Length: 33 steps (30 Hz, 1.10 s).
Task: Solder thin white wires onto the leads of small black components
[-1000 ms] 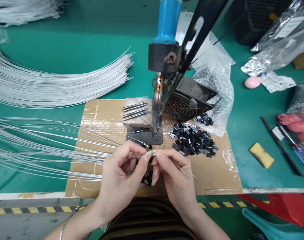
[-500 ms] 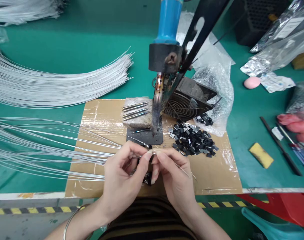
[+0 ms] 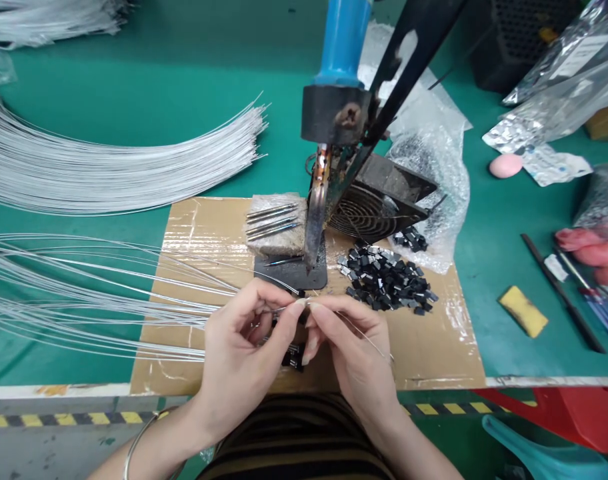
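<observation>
Over the cardboard (image 3: 434,347), near the soldering iron (image 3: 315,227): left hand (image 3: 244,343) and right hand (image 3: 357,347) close together, fingers curled, thumbs and forefingers pinching thin wire (image 3: 364,333) between them; forearms angled inward.

With me at six o'clock, my left hand (image 3: 249,340) and right hand (image 3: 357,343) meet almost tip to tip, both pinching thin wire (image 3: 368,339); my fingertips hide where it joins. Loose white wires (image 3: 109,307) run in from nine o'clock, over the cardboard (image 3: 434,353), and a thick wire bundle (image 3: 134,170) lies at ten. The soldering iron (image 3: 314,227) points down at twelve, a fan (image 3: 369,210) at one. Between two and three, near my right hand, are heaped small black pieces (image 3: 389,280); a yellow sponge (image 3: 524,311) lies at three.
</observation>
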### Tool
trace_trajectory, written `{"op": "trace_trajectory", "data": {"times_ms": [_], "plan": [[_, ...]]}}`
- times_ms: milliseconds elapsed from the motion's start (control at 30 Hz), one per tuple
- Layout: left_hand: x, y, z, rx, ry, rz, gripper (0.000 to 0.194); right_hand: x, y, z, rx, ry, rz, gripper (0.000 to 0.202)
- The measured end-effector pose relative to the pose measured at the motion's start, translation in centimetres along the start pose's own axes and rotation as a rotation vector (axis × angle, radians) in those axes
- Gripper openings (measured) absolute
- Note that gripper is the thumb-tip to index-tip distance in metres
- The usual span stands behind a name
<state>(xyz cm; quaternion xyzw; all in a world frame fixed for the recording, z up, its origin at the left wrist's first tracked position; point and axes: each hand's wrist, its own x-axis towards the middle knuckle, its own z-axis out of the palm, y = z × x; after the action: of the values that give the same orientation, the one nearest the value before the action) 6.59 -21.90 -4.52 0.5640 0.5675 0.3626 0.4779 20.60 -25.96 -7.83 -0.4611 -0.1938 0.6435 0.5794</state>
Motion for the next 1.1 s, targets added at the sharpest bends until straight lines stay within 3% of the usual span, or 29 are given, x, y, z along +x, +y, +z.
{"op": "trace_trajectory", "data": {"times_ms": [467,733,1100], "plan": [[-0.3,-0.2,0.0,0.025,0.005,0.055,0.010,0.0,-0.2,0.4,0.052,0.003,0.024,0.008],[-0.8,-1.3,0.3,0.072,0.028,0.123,0.007,0.2,-0.6,0.7,0.106,0.042,0.058,0.009],[-0.5,-0.9,-0.3,0.136,-0.051,0.189,0.011,0.7,-2.4,-0.3,0.098,-0.054,0.167,0.010]]}}
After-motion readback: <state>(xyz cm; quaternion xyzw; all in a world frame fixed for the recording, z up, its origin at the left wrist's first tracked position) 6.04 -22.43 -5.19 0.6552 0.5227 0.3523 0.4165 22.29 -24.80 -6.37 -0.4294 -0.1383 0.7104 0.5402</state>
